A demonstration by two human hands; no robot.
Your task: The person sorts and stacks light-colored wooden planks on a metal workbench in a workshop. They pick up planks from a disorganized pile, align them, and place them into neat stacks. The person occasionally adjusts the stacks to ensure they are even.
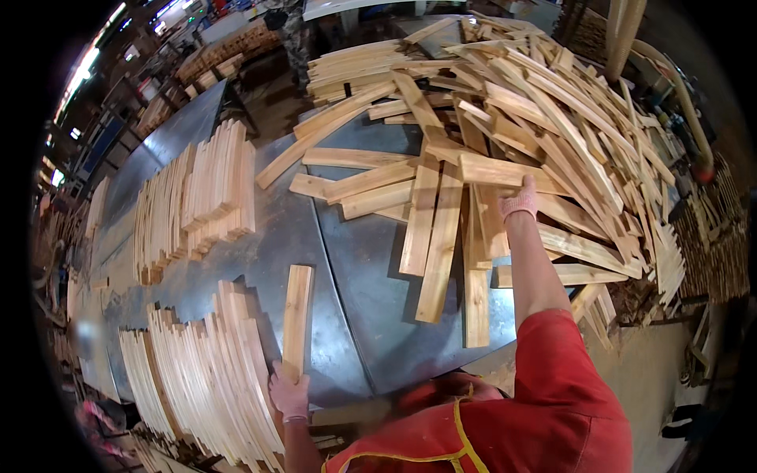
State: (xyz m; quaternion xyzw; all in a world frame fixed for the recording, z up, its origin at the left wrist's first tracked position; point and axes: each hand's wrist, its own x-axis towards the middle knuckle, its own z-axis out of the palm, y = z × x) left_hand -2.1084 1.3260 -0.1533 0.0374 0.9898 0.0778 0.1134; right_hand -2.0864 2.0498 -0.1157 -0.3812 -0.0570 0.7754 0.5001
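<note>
My left hand (289,394) is closed round the near end of a short wooden board (297,315), which points away from me over the metal table (339,347). Just left of it stands a row of boards on edge (197,370). Far to the right, my arm is stretched out over a loose pile of boards (568,118). There my right hand (518,203), in a pinkish glove, grips the right part of another wooden board (497,169) lying across the pile; its fingers are partly hidden by the board and wrist.
Two more rows of upright boards (221,177) stand at the left on the table. A neat stack (355,63) lies at the far side. Several boards jut toward me from the pile. A hose (686,102) hangs at the far right.
</note>
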